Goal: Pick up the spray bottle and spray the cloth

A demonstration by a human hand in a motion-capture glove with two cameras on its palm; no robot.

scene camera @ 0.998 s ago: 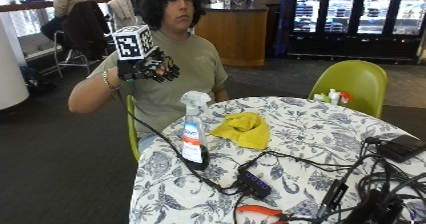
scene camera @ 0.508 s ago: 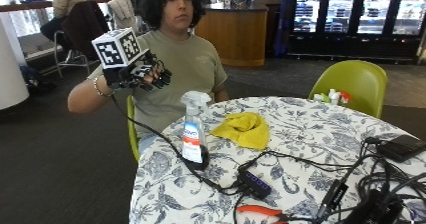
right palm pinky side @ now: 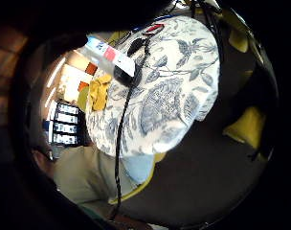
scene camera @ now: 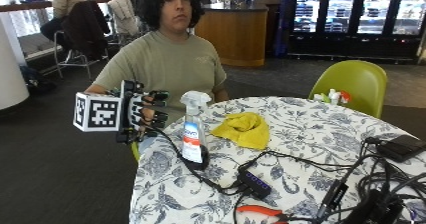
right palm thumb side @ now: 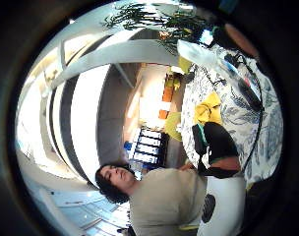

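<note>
Outside view first: the gloved right hand point(scene camera: 143, 115) is in the air at the edge of the round table point(scene camera: 319, 134), level with the upper half of the spray bottle point(scene camera: 194, 134). Its fingers point(scene camera: 157, 106) are spread apart and a little bent, and they hold nothing. The fingertips point toward the bottle, which stands upright on the flowered tablecloth just beyond them; a small gap is between the fingertips and the bottle. The yellow cloth point(scene camera: 244, 128) lies crumpled on the table farther from the fingers, past the bottle and near it, not touching it. A black cable point(scene camera: 180, 156) runs from the hand down past the foot of the bottle to a small dark hub point(scene camera: 255, 184) on the table.

Right little finger side palm view: the table point(right palm pinky side: 174, 91) with its blue flower pattern fills the middle. The spray bottle point(right palm pinky side: 107, 53) with a red and blue label stands near the table edge, and the yellow cloth point(right palm pinky side: 100, 91) lies just beside it. The cable point(right palm pinky side: 124, 124) crosses the tablecloth.

Right thumb side palm view: the spray bottle point(right palm thumb side: 203, 56) and the yellow cloth point(right palm thumb side: 208, 109) show on the table point(right palm thumb side: 257, 123), and the person's other arm in a dark sleeve point(right palm thumb side: 216, 147) rests at the table edge near the cloth.
</note>
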